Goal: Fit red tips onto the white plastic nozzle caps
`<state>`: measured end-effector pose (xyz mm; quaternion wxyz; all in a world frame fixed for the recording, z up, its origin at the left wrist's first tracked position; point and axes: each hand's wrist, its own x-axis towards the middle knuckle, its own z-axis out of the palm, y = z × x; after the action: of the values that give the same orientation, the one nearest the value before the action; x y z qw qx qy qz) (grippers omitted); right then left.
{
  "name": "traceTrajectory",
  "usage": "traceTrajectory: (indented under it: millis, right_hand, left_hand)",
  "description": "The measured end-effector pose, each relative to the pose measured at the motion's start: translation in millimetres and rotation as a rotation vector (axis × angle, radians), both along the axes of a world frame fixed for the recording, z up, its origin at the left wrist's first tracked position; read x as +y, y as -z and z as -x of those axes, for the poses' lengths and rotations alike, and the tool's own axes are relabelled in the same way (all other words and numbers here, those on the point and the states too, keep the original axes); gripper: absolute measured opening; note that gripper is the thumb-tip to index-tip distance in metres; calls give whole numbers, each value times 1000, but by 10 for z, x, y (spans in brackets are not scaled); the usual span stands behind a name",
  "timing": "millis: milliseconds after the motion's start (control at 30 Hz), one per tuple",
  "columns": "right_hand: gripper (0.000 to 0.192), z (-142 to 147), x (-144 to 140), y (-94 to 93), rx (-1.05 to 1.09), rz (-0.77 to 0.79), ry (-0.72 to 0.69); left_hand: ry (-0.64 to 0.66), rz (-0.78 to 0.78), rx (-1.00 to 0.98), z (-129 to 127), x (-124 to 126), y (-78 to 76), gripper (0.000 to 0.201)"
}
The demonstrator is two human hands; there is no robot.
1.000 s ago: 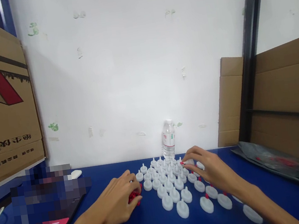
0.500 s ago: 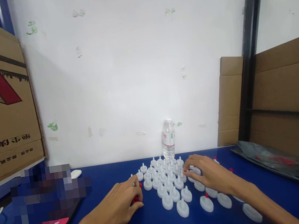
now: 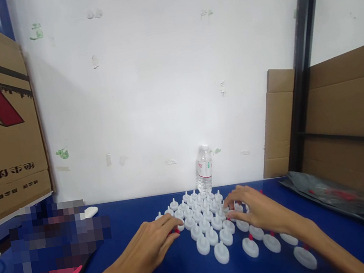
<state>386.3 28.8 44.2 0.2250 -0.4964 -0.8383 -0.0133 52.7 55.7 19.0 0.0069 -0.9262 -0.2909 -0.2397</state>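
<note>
White caps [image 3: 203, 224] are standing nozzles-up on the blue table [image 3: 138, 210]; the left hand [image 3: 151, 244] is cupping red bits, the right hand [image 3: 258, 211] is resting loosely open.

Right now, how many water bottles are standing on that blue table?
1. The water bottle stands upright at the table's far edge against the white wall, just behind the cluster of white caps. None other shows, though the blurred patch at left could hide something.
</note>
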Motion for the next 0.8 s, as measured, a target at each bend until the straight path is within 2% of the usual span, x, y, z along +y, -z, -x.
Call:
traceTrajectory:
  millis: [167,267,367,433,533,667,800]
  right_hand:
    - [26,64,-12,39,20,63,-147]
    - [22,84,-74,-30,64,123,-212]
    - [19,107,-151,-152,119,132,-179]
    - [17,162,-170,-165,152,80,-140]
    - [16,328,-147,-21,94,-49,-123]
    - [15,615,-146,255,3,-181,-218]
    - [14,777,-213,359,31,-270,-286]
  left_hand:
    - [19,4,-92,-29,-41,0,21]
    - [-6,-6,-140,-59,-78,1,20]
    - [-21,-15,-164,-83,-107,18,19]
    - [-5,-25,-195,-95,-120,40,18]
    - [41,-58,-248,-121,-144,79,15]
    - [71,-121,-308,-185,-213,121,13]
    - [141,-162,-306,-244,-300,131,17]
